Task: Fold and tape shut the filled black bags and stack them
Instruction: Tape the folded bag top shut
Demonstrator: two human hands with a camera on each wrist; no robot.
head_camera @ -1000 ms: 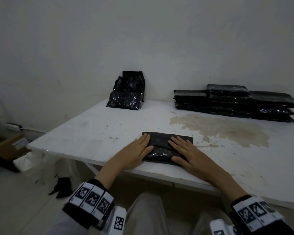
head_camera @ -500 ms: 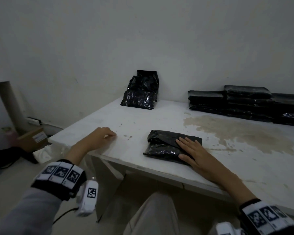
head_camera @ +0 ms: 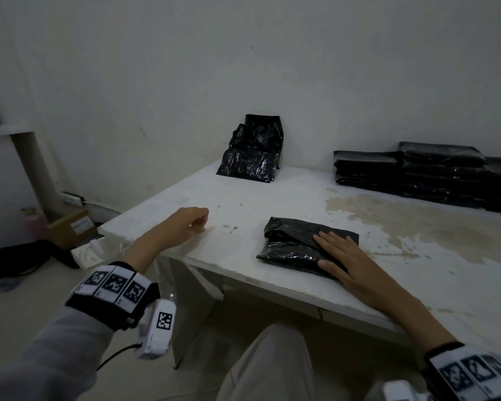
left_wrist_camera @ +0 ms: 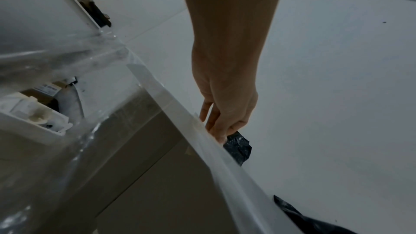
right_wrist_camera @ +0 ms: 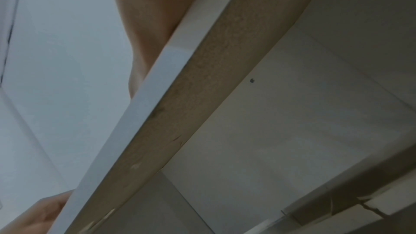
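A folded black bag [head_camera: 289, 241] lies near the front edge of the white table [head_camera: 272, 195]. My right hand [head_camera: 342, 256] lies flat on its right half, fingers straight and spread, pressing the fold down. My left hand [head_camera: 191, 224] rests on the bare tabletop well to the left of the bag, its fingers loosely curled with nothing visible in them. The left wrist view shows those fingers [left_wrist_camera: 216, 125] touching the tabletop. Only my forearm and the table's underside show in the right wrist view. Several filled, unfolded bags [head_camera: 252, 154] lean on the back wall.
A stack of folded black bags [head_camera: 417, 175] fills the back right. A brown stain [head_camera: 417, 224] spreads right of the bag. Clear plastic [head_camera: 119, 244] hangs at the table's left corner. On the floor at left are a cardboard box [head_camera: 70, 227] and dark items [head_camera: 21, 259].
My left hand has left the bag and moved left onto the bare tabletop, its fingers curling. My right hand stays flat on the bag. The head view has swung left.
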